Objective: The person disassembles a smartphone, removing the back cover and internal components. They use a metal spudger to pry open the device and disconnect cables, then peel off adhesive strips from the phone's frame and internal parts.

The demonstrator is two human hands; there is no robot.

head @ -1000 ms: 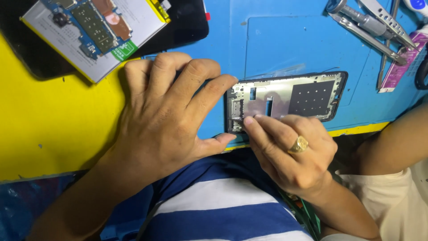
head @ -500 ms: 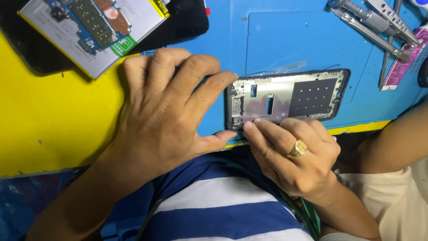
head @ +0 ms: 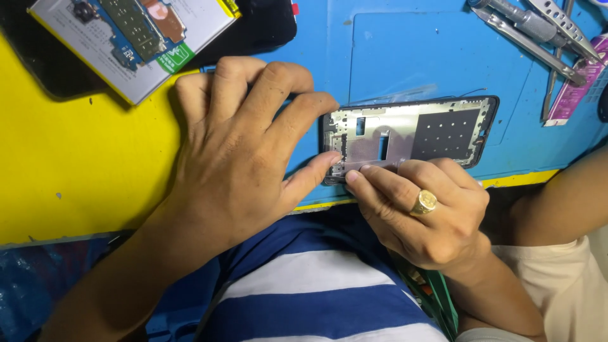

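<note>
On blue mat, left hand (head: pixel 237 149) and right hand (head: pixel 424 209) pinch phone frame (head: pixel 411 133).

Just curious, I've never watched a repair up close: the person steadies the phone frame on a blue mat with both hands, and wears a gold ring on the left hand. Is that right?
Not quite. The head view shows the gold ring on the right hand, not the left hand. The rest holds: both hands are on the phone frame, which lies on the blue mat.

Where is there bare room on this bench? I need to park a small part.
Free: the yellow surface left of the left hand, and the blue mat above the phone frame. Crowded: the top-right corner with metal tools, and the top-left with the opened phone.
</note>
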